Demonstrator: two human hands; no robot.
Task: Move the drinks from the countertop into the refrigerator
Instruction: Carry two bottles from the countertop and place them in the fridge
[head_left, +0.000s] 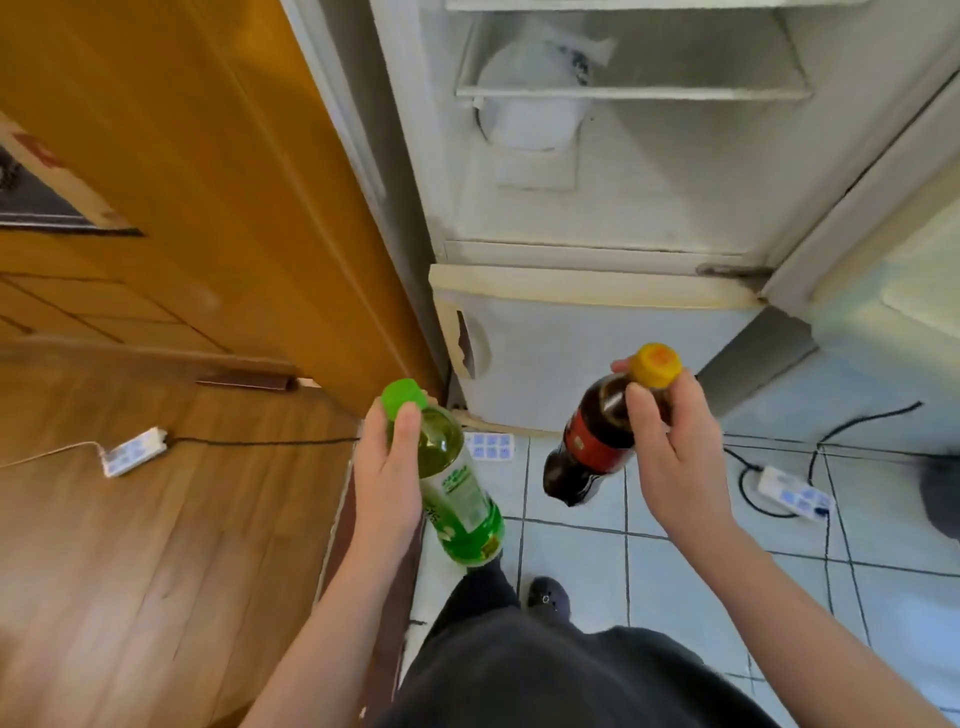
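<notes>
Left hand (387, 483) grips the green bottle (457, 488), right hand (675, 457) grips the dark bottle (592, 441), near the open fridge (675, 182).

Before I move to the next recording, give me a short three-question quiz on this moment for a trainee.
1. True or false: the refrigerator is closed.
2. The left hand holds a bottle with which cap? A red, B green, C blue.
3. Fill in: the right hand holds the dark bottle just below its ____ cap.

Key: 1 false, it stands open. 2 B, the green bottle. 3 yellow.
</notes>
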